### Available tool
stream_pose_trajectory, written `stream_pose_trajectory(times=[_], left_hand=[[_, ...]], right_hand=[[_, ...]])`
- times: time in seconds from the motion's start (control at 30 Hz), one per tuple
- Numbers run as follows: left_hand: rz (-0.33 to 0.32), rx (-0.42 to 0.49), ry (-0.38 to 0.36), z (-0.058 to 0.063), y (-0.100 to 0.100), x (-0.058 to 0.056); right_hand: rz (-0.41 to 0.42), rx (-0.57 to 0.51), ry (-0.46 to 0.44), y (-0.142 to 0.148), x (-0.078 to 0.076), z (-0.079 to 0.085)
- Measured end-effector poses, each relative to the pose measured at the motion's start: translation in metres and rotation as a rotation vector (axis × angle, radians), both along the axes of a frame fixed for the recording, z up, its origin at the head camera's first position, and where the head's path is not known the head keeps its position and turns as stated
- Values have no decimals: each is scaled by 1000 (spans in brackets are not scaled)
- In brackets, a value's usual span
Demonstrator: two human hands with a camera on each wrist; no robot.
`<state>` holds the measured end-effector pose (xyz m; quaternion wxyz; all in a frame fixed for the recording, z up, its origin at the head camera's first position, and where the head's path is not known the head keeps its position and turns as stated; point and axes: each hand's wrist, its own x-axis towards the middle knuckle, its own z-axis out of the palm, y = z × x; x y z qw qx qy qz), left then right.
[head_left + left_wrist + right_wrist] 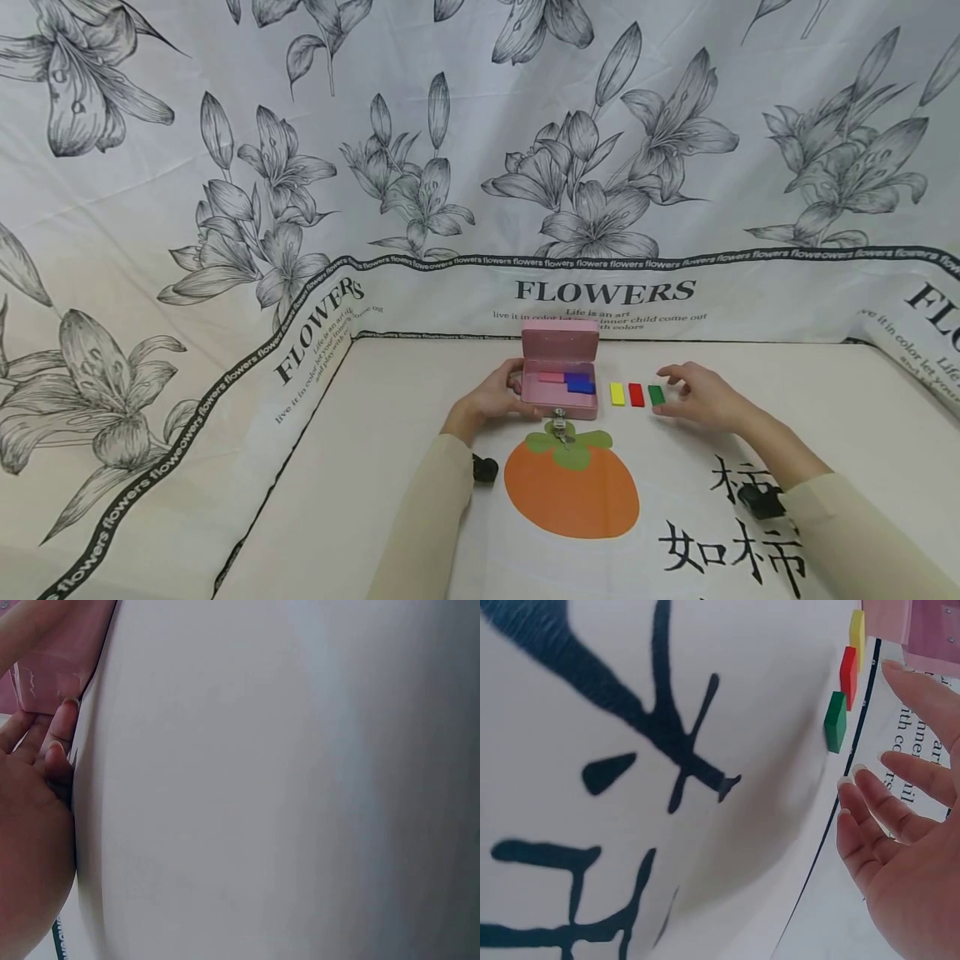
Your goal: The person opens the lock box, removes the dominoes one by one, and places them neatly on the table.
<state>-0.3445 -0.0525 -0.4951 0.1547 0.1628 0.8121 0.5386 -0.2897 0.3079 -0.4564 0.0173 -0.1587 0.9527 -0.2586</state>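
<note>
A small pink box [540, 398] stands with its lid [560, 343] raised. Inside lie blue [581, 387] and pink [551, 377] blocks. My left hand [495, 395] grips the box's left side, thumb toward the front; the left wrist view shows its fingertips against the pink wall [56, 682]. To the right of the box, yellow [617, 394], red [636, 395] and green [657, 395] blocks form a row. Beside the green one is my right hand [701, 398], its fingers spread and holding nothing in the right wrist view.
A metal clasp with a small key [559, 427] hangs at the box front. The white table [397, 400] bears a printed orange persimmon [572, 496] and black characters [735, 554]. Behind it rises a flower-printed cloth [450, 292].
</note>
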Motion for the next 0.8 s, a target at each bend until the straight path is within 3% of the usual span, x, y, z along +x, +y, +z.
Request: stream_pose_trajectory(times=[0.47,0.8], left_hand=[[4,3,-6,-1,0,0],[-1,7,6,-2,0,-2]], right_hand=[[34,-29,18,-19,5,14],[103,-50,47,-42,7,23]])
